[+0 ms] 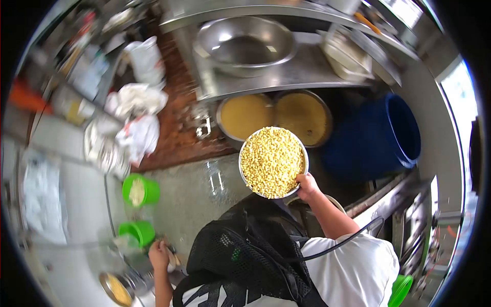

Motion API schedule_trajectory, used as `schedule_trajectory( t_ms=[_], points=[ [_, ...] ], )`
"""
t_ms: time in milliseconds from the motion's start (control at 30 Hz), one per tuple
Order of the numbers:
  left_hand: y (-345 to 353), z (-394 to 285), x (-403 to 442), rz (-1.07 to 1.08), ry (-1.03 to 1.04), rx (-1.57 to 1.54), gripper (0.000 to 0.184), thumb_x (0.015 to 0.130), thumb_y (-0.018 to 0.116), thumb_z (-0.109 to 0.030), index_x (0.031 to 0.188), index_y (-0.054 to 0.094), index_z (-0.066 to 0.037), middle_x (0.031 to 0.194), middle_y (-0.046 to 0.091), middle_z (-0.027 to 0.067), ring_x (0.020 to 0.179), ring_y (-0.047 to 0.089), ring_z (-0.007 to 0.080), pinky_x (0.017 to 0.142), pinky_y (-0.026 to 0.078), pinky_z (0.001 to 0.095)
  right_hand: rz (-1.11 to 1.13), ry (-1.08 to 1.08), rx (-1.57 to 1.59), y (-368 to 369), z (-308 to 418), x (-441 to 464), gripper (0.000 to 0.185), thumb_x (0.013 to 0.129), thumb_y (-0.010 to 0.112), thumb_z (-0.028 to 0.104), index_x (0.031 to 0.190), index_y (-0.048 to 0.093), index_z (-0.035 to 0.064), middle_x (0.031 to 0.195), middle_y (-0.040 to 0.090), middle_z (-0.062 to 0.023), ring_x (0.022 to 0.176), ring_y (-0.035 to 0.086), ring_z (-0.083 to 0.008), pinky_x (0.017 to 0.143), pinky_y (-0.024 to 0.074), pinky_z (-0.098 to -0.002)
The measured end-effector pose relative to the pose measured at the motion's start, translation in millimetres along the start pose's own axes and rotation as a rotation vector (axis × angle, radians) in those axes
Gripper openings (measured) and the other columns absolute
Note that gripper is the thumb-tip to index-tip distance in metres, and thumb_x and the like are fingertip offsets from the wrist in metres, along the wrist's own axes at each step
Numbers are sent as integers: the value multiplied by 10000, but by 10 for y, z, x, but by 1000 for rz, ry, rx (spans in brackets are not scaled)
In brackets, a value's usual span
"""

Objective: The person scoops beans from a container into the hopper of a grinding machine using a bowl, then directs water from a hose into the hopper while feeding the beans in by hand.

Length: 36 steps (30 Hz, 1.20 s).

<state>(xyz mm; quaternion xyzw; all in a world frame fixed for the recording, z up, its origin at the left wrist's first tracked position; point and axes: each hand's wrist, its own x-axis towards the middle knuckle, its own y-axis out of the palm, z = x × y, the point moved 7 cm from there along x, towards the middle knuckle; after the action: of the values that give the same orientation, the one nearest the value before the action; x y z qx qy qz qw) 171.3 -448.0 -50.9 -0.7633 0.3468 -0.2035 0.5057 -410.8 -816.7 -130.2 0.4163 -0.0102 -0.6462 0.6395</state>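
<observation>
My right hand point(308, 187) grips the rim of a round metal bowl point(305, 162), heaped with small pale-yellow kernels point(272, 161), whose exact kind I cannot tell. The bowl is held out over the floor, in front of two wide basins point(221, 128) of yellowish liquid under the steel table. Down at the left, my left hand point(159, 256) is closed, with its fingers curled; what it holds, if anything, I cannot make out. Close to that hand are a green bucket point(145, 233) and a pale object partly hidden behind the wrist.
A large steel bowl point(245, 43) rests on the steel table point(307, 71). To the right stands a blue barrel point(358, 143). White sacks point(138, 100) lie at the left, with another green bucket point(151, 192) below them. A metal machine point(134, 281) sits at lower left.
</observation>
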Motion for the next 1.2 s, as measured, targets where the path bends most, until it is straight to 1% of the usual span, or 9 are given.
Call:
schedule_trajectory(
  t_ms=[200, 333, 433, 667, 733, 800, 867, 1000, 1200],
  points=[
    [-861, 1822, -963, -311, -462, -50, 346, 1005, 642, -302, 1021, 738, 30, 918, 730, 258, 863, 706, 432, 782, 530, 500, 288, 243, -195, 2060, -1298, 56, 593, 781, 490, -109, 1372, 542, -110, 1276, 674, -233, 1122, 690, -366, 974, 580, -480],
    [-1166, 1692, -1177, -418, -495, -210, 347, 1010, 639, -292, 1129, 723, 22, 998, 740, 233, 925, 719, 384, 861, 549, 436, 526, 421, -393, 3682, -2299, -250, 631, 776, 503, -93, 1406, 519, -106, 1321, 659, -237, 1188, 669, -373, 1028, 555, -489],
    [-1605, 1744, -636, -343, -609, -302, 374, 990, 674, -304, 1165, 704, 26, 1048, 737, 223, 958, 723, 339, 863, 553, 408, 598, 563, -493, 4963, -2962, -201, 661, 781, 503, -83, 1442, 495, -84, 1364, 637, -235, 1229, 650, -386, 1048, 547, -500],
    [-2832, 3153, -33, -545, -786, -545, 440, 1040, 633, -374, 1214, 692, 25, 1041, 744, 157, 980, 702, 226, 883, 546, 366, 824, 760, -706, 7125, -5069, -1107, 662, 796, 480, -106, 1458, 476, -78, 1407, 613, -220, 1272, 628, -350, 1115, 509, -468],
    [-3134, 3896, 247, -660, -827, -661, 478, 1052, 617, -407, 1217, 682, 36, 1024, 734, 125, 945, 682, 196, 856, 544, 352, 846, 861, -692, 7555, -5876, -1192, 652, 804, 500, -82, 1454, 477, -47, 1340, 631, -211, 1187, 661, -359, 976, 584, -504],
    [-3380, 4516, 321, -729, -907, -843, 511, 1058, 602, -444, 1225, 674, 34, 1017, 715, 96, 911, 661, 182, 829, 538, 339, 896, 904, -696, 7982, -6343, -1676, 654, 793, 503, -76, 1447, 482, -45, 1323, 634, -206, 1174, 661, -354, 966, 586, -501],
    [-3779, 4886, 432, -754, -955, -1008, 571, 1062, 578, -504, 1282, 643, 19, 1088, 690, 93, 934, 643, 181, 826, 530, 333, 1040, 871, -789, 8378, -6584, -2280, 675, 798, 494, -75, 1472, 458, -64, 1375, 617, -203, 1247, 633, -357, 1105, 512, -456],
    [-4450, 5925, 681, -819, -959, -1144, 749, 1069, 458, -651, 1375, 601, 17, 1228, 654, 134, 1045, 635, 227, 892, 520, 377, 1282, 914, -772, 9215, -7533, -2938, 684, 788, 494, -67, 1472, 464, -56, 1361, 623, -184, 1224, 637, -337, 1090, 505, -419],
    [-4598, 6497, 538, -1062, -980, -1450, 740, 1108, 357, -616, 1288, 626, 49, 1168, 648, 132, 1018, 619, 242, 896, 522, 410, 1627, 480, -847, 9762, -8092, -3580, 775, 802, 513, -53, 1569, 434, 23, 1391, 635, -179, 1124, 656, -266, 973, 526, -370]
  ],
)
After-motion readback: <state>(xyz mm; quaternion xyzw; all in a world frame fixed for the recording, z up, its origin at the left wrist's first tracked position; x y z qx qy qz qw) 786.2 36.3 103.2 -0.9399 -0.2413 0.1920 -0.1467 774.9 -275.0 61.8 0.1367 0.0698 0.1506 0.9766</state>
